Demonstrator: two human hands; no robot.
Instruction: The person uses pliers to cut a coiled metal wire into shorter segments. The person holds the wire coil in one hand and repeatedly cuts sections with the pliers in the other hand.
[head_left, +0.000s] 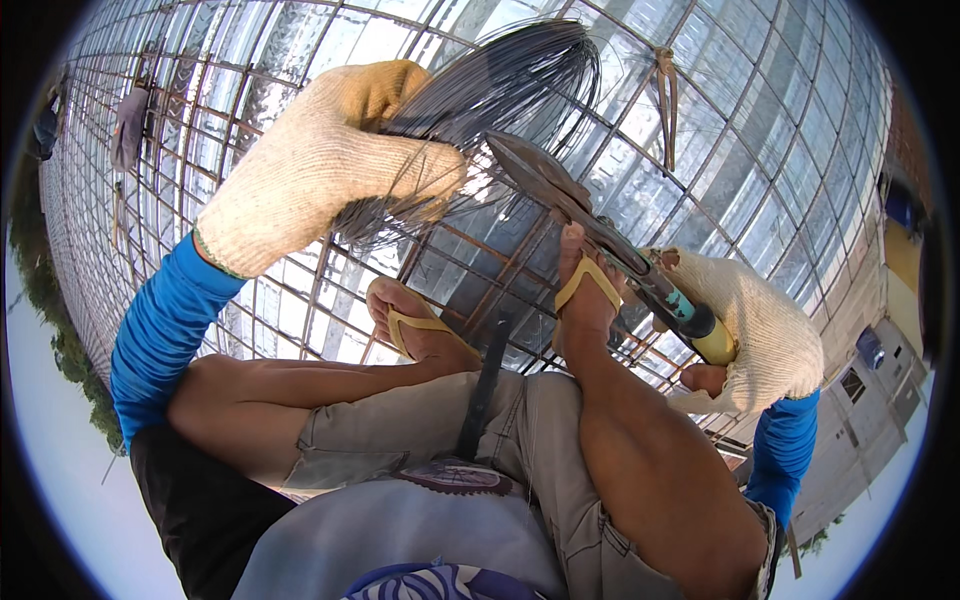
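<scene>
My left hand (322, 157), in a cream knitted glove with a blue sleeve, grips a looped bundle of thin dark tie wire (510, 82). Loose wire ends hang below its thumb. My right hand (750, 330), in a worn cream glove with a bare fingertip showing, holds bolt cutters or long-handled shears (600, 225) with green paint and a yellow grip. The tool's dark blades point up and left, close beside the wire bundle; whether they touch it I cannot tell. Rusty pincers (665, 109) lie on the steel mesh at the upper right.
A grid of rusty rebar (499, 277) lies over shiny corrugated metal decking (712, 67). My sandalled feet (420, 330) rest on it. A dark grey cloth item (130, 129) lies at the left. A concrete block wall (855, 435) stands at the lower right.
</scene>
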